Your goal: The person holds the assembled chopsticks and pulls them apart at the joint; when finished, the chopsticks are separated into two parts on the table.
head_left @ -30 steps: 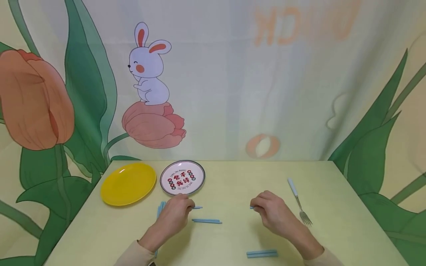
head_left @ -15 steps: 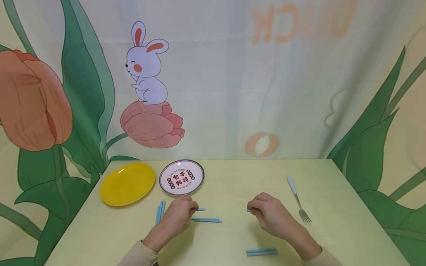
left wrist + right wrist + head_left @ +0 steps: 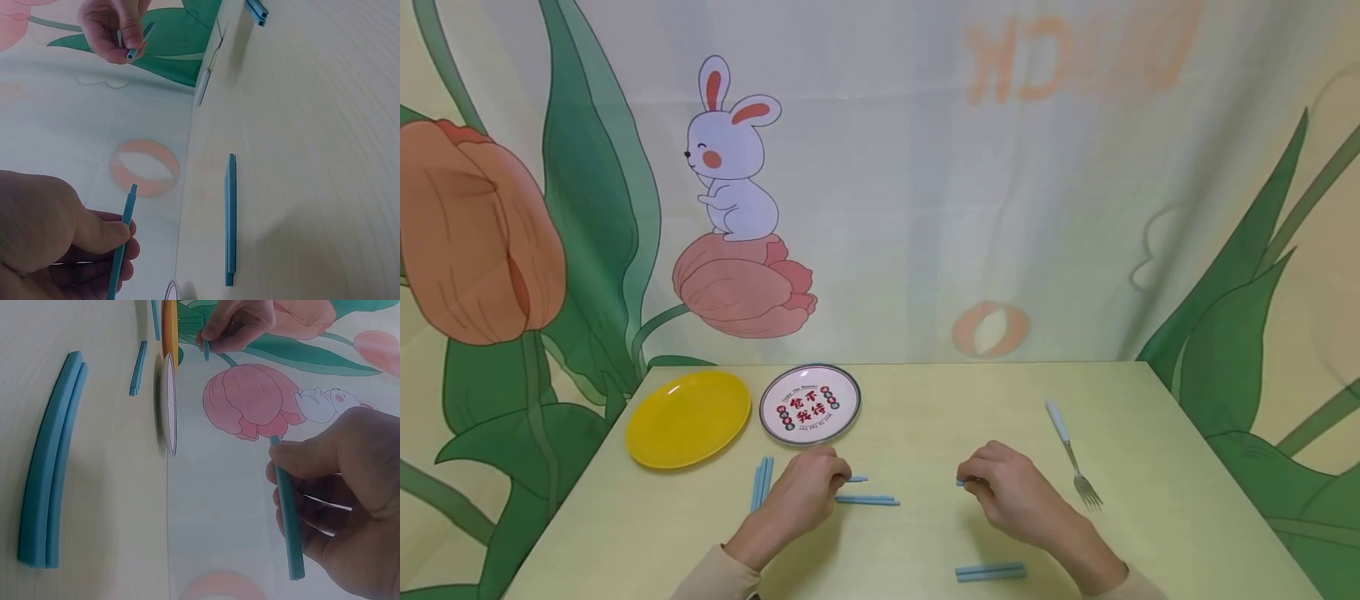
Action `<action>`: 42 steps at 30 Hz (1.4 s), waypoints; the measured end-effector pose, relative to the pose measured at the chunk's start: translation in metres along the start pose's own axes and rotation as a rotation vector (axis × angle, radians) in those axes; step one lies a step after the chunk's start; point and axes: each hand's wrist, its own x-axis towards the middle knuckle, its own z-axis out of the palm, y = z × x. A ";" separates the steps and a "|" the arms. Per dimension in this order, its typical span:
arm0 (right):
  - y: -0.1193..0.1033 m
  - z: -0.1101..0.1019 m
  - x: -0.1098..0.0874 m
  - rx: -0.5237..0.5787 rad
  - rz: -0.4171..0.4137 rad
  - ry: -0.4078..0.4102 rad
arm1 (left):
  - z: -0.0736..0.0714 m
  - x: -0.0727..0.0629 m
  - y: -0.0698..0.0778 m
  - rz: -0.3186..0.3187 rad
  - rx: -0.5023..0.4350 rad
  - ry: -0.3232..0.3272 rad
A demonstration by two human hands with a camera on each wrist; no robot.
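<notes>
My left hand [image 3: 808, 490] pinches a slim blue chopstick piece [image 3: 129, 207] between thumb and fingers; a narrower peg shows at its end. Opposite, my right hand [image 3: 1011, 490] holds another blue chopstick piece [image 3: 289, 519], its square end pointing out past the palm. Both hands are raised above the table, their pieces apart with a gap between. Beneath and between them lies a pair of blue chopstick pieces [image 3: 867, 501] side by side. Another blue pair [image 3: 990, 572] lies nearer the front, below my right hand. Left of my left hand, several blue pieces [image 3: 762, 482] lie lengthwise, partly hidden by the arm.
A white plate [image 3: 811, 404] with red lettering stands behind my left hand, with a yellow plate [image 3: 688, 421] to its left. At the right a fork [image 3: 1072, 454] with a pale handle lies on the table [image 3: 1165, 500]. A printed curtain [image 3: 887, 208] hangs behind.
Both hands have come slightly closer together and a little nearer the front, each still gripping its blue chopstick piece. The view has shifted slightly; the things on the table lie as before.
</notes>
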 end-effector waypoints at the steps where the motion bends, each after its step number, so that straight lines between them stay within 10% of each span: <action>1: 0.000 0.000 0.000 -0.001 0.001 -0.001 | 0.000 0.000 0.000 0.000 0.001 -0.001; 42: -0.007 0.006 -0.013 0.047 0.049 -0.014 | 0.006 0.009 0.009 0.047 -0.010 0.000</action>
